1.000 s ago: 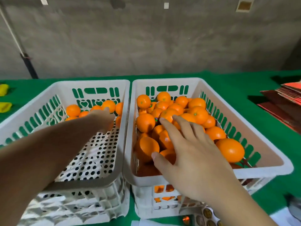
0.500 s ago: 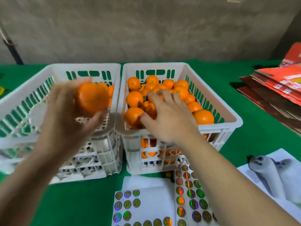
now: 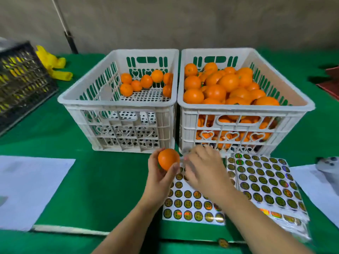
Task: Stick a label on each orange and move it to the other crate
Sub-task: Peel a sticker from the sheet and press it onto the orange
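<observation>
left crate [image 3: 117, 99]: few oranges | right crate [image 3: 245, 107]: heaped, most left | left hand [image 3: 160, 177] grasps orange [image 3: 168, 159] | right hand [image 3: 205, 168] on label sheet [image 3: 192, 204], grip unclear

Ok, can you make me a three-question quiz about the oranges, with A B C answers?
1. Where is the orange that the left hand holds?
A in the left crate
B in front of the crates
C on the black crate

2. What colour are the two orange crates?
A white
B blue
C red

3. Which crate is fuller?
A left
B right
C equal

Answers:
1 B, it is above the sticker sheet.
2 A, the left crate and right crate are white.
3 B, the right one is heaped.
</observation>
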